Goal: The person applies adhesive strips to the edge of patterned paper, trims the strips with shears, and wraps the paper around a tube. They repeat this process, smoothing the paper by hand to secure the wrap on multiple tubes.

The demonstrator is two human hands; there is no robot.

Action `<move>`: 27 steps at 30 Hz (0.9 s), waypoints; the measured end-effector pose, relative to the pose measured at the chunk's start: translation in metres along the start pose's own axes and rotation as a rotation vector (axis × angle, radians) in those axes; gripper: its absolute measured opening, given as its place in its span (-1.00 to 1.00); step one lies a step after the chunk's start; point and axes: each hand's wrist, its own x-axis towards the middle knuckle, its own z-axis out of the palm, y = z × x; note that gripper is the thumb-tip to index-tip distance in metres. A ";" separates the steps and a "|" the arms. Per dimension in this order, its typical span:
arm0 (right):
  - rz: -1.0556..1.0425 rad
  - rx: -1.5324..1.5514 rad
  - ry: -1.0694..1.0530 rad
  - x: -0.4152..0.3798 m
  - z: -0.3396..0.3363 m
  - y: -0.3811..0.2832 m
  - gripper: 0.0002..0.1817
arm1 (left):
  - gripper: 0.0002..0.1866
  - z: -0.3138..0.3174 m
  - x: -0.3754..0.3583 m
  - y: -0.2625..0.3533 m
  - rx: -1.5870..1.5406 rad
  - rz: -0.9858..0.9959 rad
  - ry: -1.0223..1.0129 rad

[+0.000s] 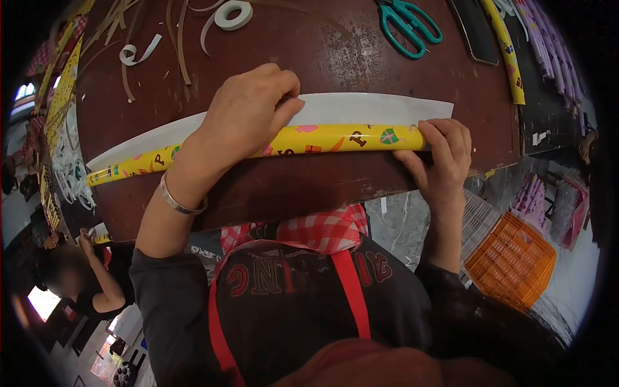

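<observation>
A long roll of yellow printed wrapping paper (335, 138) lies across the table's front part, with a strip of its white underside (380, 106) unrolled along the far side. My right hand (443, 151) grips the roll's right end, thumb below and fingers over the top. Over the middle of the roll, my left hand (255, 106) has its fingers curled in, and the thumb is close to the white strip. Whatever those fingers may pinch is hidden.
On the brown table (322, 64) are a roll of white tape (233, 15), teal-handled scissors (409, 29), a phone (474, 31), brown strips (177, 51) and another yellow roll (506, 48). An orange crate (510, 261) stands below right. Another person (84, 274) is at lower left.
</observation>
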 end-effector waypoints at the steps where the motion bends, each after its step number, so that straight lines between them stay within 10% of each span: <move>1: 0.000 0.000 0.001 0.000 0.000 0.000 -0.46 | -0.85 0.000 0.000 0.001 0.000 -0.001 0.000; 27: -0.009 0.006 0.009 0.000 0.001 0.000 -0.47 | -0.87 -0.002 0.005 0.004 -0.059 -0.024 -0.020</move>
